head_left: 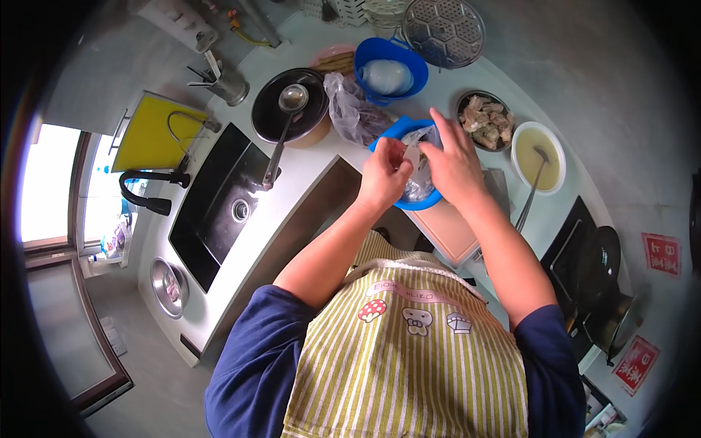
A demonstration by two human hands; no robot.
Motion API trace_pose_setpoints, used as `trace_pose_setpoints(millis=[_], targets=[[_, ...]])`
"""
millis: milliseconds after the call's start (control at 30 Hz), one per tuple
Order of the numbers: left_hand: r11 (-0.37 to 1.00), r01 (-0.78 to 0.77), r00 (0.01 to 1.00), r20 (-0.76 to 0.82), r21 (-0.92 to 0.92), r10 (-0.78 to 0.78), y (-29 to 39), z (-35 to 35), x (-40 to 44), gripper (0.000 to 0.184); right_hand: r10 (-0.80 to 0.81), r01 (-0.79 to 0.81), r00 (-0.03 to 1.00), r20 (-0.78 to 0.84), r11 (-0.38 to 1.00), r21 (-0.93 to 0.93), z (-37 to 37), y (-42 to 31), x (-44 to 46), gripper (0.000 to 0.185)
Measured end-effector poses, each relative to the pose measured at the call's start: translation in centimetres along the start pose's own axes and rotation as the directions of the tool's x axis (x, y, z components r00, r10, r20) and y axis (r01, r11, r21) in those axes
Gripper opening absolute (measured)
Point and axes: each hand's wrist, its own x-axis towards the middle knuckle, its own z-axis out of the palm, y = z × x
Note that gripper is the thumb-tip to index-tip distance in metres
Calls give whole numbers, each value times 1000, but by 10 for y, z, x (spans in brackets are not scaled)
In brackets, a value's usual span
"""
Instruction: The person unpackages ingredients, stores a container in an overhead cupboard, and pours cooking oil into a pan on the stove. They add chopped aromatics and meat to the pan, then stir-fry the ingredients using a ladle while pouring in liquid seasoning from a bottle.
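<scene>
My left hand (pixel 382 174) is closed in a pinch over a blue basin (pixel 421 204), holding the edge of a clear plastic bag (pixel 418 191) that sits inside it. My right hand (pixel 454 166) is at the basin's right side, its fingers stretched out and its thumb by the bag's edge. What lies in the bag is mostly hidden by my hands. Under the basin's near edge is a pinkish cutting board (pixel 447 235).
Behind are a blue basket (pixel 359 62), a pot with a ladle (pixel 293 99) across it and a purplish plastic bag (pixel 349 109). On the right stand a bowl of meat pieces (pixel 486 123) and a white bowl of yellowish liquid (pixel 537 142). The sink (pixel 219 226) is left.
</scene>
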Motion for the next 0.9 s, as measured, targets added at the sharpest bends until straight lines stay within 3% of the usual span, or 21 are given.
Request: trace_pose_setpoints(millis=[100,200,500,700,800,867,900], targets=[[997,-29,999,-34,66,31,11,0,-3,23,186,-175,978,96,978,-111,11,-6,19,22],[992,-79,996,-39,94,83,6,0,-4,23,150,-119,967,205,981,-155,25,-2,27,21],[992,-39,994,-97,122,51,-6,-7,5,16,-61,62,998,10,987,-149,31,3,32,20],[995,-37,997,-68,92,44,-2,-5,11,11,-34,49,986,-164,995,89,5,2,30,9],[992,-57,995,-72,115,65,-2,0,14,14,88,1,968,-237,937,350,3,17,22,8],[997,-20,995,-94,80,27,-4,-3,19,19,262,-87,939,-223,808,583,-20,28,1,6],[990,-37,994,-95,136,50,2,-7,18,21,402,-278,915,-34,690,668,-25,41,-19,6]])
